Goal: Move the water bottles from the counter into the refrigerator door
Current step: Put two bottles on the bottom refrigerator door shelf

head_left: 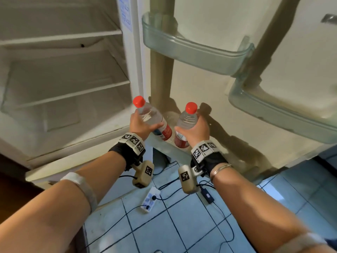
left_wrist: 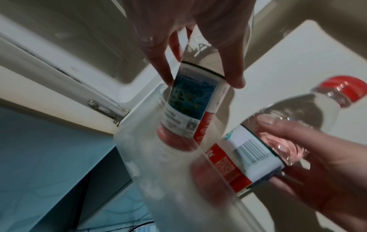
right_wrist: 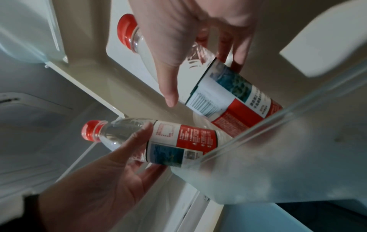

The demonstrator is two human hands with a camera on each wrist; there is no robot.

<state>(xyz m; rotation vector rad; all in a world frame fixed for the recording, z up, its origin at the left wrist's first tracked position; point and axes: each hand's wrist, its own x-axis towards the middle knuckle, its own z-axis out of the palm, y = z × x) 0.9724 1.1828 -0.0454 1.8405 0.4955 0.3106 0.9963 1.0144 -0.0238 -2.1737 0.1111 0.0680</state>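
Observation:
Two clear water bottles with red caps and red-white-blue labels stand side by side at the open refrigerator door. My left hand grips the left bottle around its upper body; this bottle tilts left. My right hand grips the right bottle the same way. Both bottle bases sit inside the frosted lowest door bin. In the left wrist view my left hand pinches the left bottle above the bin wall. In the right wrist view my right hand holds the right bottle beside the left bottle.
Two clear door bins hang higher on the door, above and to the right. The refrigerator interior with white shelves lies to the left. A white power strip and black cables lie on the blue tiled floor below.

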